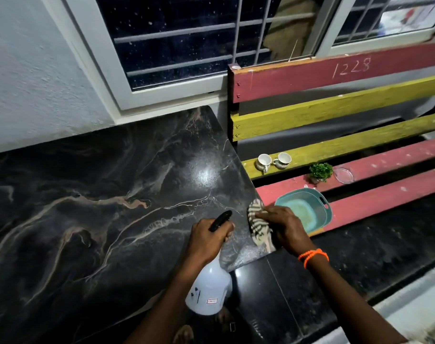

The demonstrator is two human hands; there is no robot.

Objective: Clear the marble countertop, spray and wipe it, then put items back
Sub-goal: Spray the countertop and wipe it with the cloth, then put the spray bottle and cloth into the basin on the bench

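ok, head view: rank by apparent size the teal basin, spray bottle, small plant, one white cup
1. Spray bottle, but it is nearest the camera, so it is unsure against the basin.
2. Teal basin.
3. Small plant and white cup: look alike, not ranked.

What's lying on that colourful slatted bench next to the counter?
On the bench sit two white cups, a small green plant, a clear glass dish and a teal basin. The right hand covers the basin's near-left edge.

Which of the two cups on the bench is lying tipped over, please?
Neither: both cups stand upright on the yellow slat, mouths up.
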